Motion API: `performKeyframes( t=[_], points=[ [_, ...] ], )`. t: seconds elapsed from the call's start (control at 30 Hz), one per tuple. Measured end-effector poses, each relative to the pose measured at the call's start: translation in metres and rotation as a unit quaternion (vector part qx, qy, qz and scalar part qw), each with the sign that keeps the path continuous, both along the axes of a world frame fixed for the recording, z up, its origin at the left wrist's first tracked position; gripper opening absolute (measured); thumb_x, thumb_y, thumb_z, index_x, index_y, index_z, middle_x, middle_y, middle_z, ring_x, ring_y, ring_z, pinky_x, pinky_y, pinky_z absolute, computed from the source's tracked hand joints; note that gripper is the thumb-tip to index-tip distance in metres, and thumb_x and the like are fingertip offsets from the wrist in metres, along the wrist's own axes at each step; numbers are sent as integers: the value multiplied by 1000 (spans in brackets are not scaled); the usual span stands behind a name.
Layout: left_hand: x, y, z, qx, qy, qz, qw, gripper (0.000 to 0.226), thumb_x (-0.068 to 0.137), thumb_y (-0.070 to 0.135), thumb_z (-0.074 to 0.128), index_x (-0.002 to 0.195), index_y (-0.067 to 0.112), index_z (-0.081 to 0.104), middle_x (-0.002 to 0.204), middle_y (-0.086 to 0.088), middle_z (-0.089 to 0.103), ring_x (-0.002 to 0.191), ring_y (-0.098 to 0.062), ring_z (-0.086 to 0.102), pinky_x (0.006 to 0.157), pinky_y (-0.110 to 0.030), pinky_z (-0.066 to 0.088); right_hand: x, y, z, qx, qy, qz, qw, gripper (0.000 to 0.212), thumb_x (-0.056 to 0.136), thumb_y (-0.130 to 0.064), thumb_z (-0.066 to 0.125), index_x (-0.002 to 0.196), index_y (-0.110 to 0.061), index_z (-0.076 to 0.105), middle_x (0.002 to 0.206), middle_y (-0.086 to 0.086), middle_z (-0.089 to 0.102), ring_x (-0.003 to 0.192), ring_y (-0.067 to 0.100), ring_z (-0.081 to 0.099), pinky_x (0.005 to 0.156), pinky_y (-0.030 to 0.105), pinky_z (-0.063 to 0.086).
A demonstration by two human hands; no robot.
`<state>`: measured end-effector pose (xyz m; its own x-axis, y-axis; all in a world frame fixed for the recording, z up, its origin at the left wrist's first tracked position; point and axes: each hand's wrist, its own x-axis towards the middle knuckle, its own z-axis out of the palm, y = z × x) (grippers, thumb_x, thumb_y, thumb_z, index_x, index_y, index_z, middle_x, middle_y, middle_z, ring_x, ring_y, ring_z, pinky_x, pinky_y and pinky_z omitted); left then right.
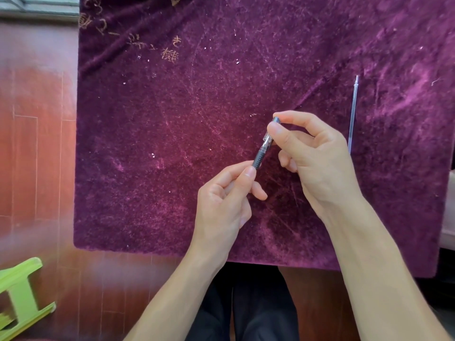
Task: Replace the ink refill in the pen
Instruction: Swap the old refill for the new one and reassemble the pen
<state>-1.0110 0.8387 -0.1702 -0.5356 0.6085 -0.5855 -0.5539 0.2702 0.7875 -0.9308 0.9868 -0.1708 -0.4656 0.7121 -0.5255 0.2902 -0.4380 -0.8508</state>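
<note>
A pen (pixel 264 147) with a clear barrel and a dark ribbed grip is held slanted above the purple cloth, both hands on it. My left hand (pixel 221 200) pinches the grip end between thumb and fingers. My right hand (pixel 312 156) holds the upper end, thumb and forefinger around the dark cap end. The pen's tip is hidden in my left fingers. A thin clear ink refill (pixel 353 114) lies by itself on the cloth to the right of my right hand, pointing away from me.
The purple velvet cloth (pixel 172 143) covers the table, with gold embroidery at its far left corner. Reddish wooden floor (pixel 37 143) lies to the left. A green plastic stool (pixel 19 296) stands at the lower left. Dark trouser legs show below the table edge.
</note>
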Motion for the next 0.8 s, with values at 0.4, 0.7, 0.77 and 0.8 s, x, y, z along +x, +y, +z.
performKeyframes(
  t=[0.4, 0.7, 0.77, 0.8],
  points=[
    [8, 5, 2, 11, -16, 19, 1000, 14, 102, 23, 60, 110, 16, 69, 73, -7, 70, 39, -7, 37, 39, -19, 32, 10, -11, -3, 98, -1, 24, 995, 16, 97, -30, 80, 113, -27, 79, 73, -13, 76, 52, 3, 57, 60, 14, 49],
    [12, -2, 2, 17, 10, 32, 999, 11, 103, 16, 58, 105, 17, 69, 70, -6, 69, 38, -6, 34, 36, -17, 29, 8, -26, -7, 99, 16, -15, 995, 8, 97, -19, 80, 104, -22, 78, 81, -12, 79, 53, 0, 59, 54, 15, 49],
    [13, -5, 1, 15, 17, 36, 999, 11, 103, 15, 58, 105, 15, 69, 71, -7, 70, 38, -7, 34, 36, -18, 28, 6, -32, -7, 105, 16, -26, 994, 8, 97, -17, 79, 102, -23, 78, 81, -13, 79, 53, -2, 60, 52, 14, 48],
    [13, -7, 1, 14, 19, 37, 999, 11, 103, 15, 58, 105, 15, 69, 71, -7, 70, 38, -7, 34, 37, -18, 29, 5, -35, -8, 106, 14, -32, 994, 8, 98, -16, 79, 102, -23, 79, 81, -13, 78, 53, -3, 60, 52, 14, 48]
  ],
)
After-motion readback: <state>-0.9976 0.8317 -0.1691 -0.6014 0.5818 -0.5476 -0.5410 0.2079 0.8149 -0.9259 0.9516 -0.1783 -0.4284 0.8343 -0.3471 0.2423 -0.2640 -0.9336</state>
